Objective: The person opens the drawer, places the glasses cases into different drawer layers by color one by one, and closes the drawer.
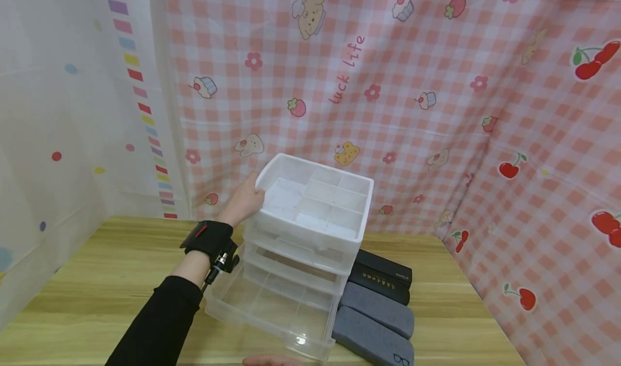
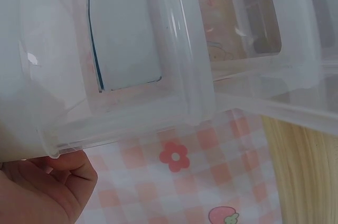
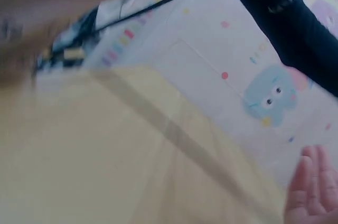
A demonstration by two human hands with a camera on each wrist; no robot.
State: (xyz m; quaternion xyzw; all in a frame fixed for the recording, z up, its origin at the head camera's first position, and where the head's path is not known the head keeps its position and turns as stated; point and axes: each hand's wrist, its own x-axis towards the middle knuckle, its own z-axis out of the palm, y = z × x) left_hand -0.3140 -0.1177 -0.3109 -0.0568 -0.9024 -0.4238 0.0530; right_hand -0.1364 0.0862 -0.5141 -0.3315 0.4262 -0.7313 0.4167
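A translucent white plastic drawer organizer (image 1: 291, 271) stands on the table, its top a tray (image 1: 317, 196) split into compartments. Its lowest drawer (image 1: 271, 315) is pulled out toward me. My left hand (image 1: 244, 200) grips the tray's left rim; in the left wrist view its curled fingers show at the organizer's edge. At the bottom of the head view, just a sliver of my right hand (image 1: 271, 360) appears in front of the drawer. Straight fingers of that hand (image 3: 312, 189) show in the right wrist view, holding nothing visible.
Right of the organizer, two grey glasses cases (image 1: 375, 336) and two black cases (image 1: 380, 274) lie in a row on the wooden table (image 1: 451, 312). A pink checked cloth (image 1: 335, 85) hangs behind, with more printed cloth at both sides.
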